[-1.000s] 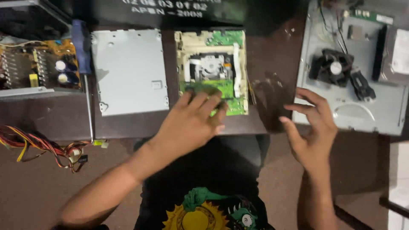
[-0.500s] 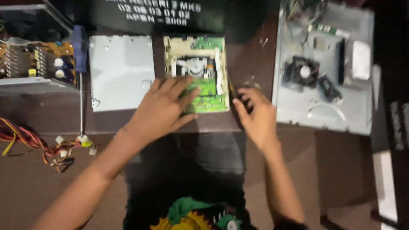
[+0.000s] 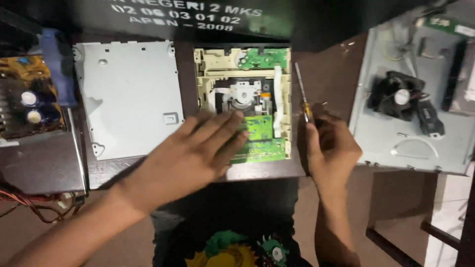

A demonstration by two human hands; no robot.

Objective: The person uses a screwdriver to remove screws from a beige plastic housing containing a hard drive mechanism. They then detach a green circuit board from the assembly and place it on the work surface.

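Observation:
An opened optical disc drive [image 3: 232, 74] with a cream plastic frame and green circuit boards lies on the dark table [image 3: 326, 69] in front of me. My left hand [image 3: 195, 155] rests flat on its near part, fingers spread over the green board. My right hand [image 3: 330, 148] is just right of the drive, closed around the handle of a thin screwdriver [image 3: 302, 91] whose shaft points away from me along the drive's right side.
The drive's grey metal cover [image 3: 126, 96] lies to the left. Further left sits a power supply board [image 3: 27, 104] with coloured wires [image 3: 34, 207] below it. A metal panel [image 3: 386, 133] with a black fan [image 3: 398, 96] is at right.
My right hand moved left from the open table toward the drive and closed on the screwdriver. My left hand stayed on the drive's near part.

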